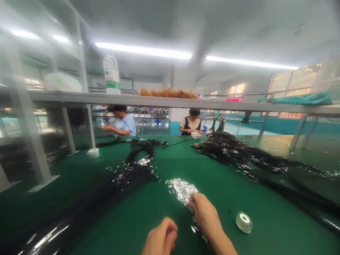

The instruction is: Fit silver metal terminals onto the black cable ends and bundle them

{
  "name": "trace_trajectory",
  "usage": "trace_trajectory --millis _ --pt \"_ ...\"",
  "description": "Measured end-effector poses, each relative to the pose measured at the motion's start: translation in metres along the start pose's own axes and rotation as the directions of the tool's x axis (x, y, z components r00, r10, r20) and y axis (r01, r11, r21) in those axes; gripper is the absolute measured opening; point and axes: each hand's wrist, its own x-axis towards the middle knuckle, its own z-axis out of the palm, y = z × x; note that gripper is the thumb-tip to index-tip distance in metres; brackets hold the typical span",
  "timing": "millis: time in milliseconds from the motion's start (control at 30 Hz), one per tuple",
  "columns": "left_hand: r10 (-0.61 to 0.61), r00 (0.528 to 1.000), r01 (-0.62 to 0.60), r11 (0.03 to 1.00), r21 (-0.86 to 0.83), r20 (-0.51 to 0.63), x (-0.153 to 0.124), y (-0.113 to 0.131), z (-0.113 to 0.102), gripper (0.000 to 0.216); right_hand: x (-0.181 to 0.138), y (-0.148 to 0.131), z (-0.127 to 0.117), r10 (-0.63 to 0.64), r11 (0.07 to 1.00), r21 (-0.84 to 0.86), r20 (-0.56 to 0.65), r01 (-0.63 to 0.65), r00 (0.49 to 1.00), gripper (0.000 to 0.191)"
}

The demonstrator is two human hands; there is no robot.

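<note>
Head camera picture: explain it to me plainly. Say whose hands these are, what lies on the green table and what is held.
The camera sits on a worker's head and looks forward and down, so the two bare hands at the bottom are the worker's own. The right hand rests on a pile of small silver metal pieces. The left hand is curled shut; whether it holds anything cannot be seen. On the green table lie bundles of black cables and a small tape roll. Two other people work at the far side, under a shelf.
</note>
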Motion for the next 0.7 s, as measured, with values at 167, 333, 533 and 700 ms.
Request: trace_trajectory --millis 167,333,533,700 --pt "-0.092 0.994 0.074 0.963 -0.260 -0.060 0.012 0.031 -0.037 0.038 -0.001 0.004 0.006 -0.002 1.000 0.006 0.038 0.001 0.999 0.023" --pt "-0.074 0.996 0.045 0.894 -0.446 -0.048 0.018 0.026 -0.025 0.029 0.000 -0.002 0.012 0.027 0.997 -0.072 0.054 -0.023 0.998 0.026" --pt "-0.101 0.985 0.021 0.875 -0.484 -0.139 0.018 0.023 -0.017 0.039 0.008 -0.009 0.015 0.067 0.997 -0.050 0.019 -0.066 0.998 0.013" --pt "-0.110 0.987 0.035 0.856 -0.515 -0.115 0.018 0.023 -0.017 0.046 0.016 -0.012 0.024 0.075 0.983 0.170 -0.008 -0.073 0.997 0.029"
